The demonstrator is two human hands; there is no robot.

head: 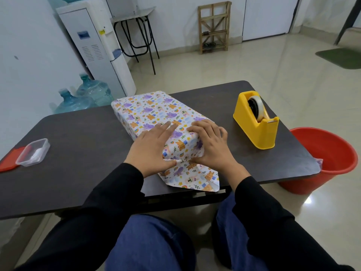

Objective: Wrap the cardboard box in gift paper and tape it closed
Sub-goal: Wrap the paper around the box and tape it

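Head view, looking down on a dark table [78,145]. A gift-wrapped box [152,114] lies at the centre of the frame, set diagonally from upper left to lower right, its patterned paper covering the top and the visible long side. At the near end, a loose paper flap [195,180] lies flat on the table and reaches the table's front edge. The left hand [150,149] lies on the box's near left corner; its grip is apart, with straight fingers flat on the top face and the thumb on the folded near end. The right hand [211,145] covers the near right corner; its grip is clamped on the box, with bent fingers over the top edge and the thumb against the near end. The 2 thumbs almost meet at the fold. A yellow tape dispenser [256,122] stands at right, well apart from the box. A clear plastic container [33,152] sits beside a red lid [8,162] at the left edge. A red bucket [330,159] stands on the floor at right.
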